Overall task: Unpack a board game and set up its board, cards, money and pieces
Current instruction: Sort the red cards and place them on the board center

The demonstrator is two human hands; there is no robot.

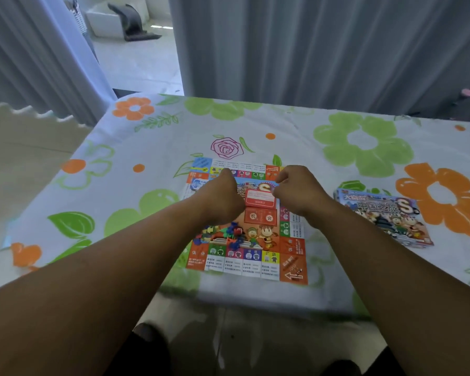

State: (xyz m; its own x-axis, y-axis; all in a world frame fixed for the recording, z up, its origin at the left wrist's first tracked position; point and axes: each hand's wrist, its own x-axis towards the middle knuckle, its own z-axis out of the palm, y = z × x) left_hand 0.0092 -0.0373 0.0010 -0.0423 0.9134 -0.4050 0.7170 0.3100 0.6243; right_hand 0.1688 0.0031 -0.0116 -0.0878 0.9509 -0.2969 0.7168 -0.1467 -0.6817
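Head view: board flat mid-tablecloth, red card stack at its centre, plastic pieces heaped at 7 o'clock of the stack, box at 3 o'clock of the board. Left hand and right hand knuckles-up at 9 and 3 o'clock of the stack, fingers curled under; cannot tell whether pinching anything

Board: unfolded, flat, frame centre, colourful squares round edge, orange arrow corner at lower rt. Two red card stacks at board's middle: upper stack, lower stack marked 机会, just below it. Heap of small plastic pieces, blue/red/green, on board's lower-left art. Game box right of board, apart, illustrated face up, skewed.
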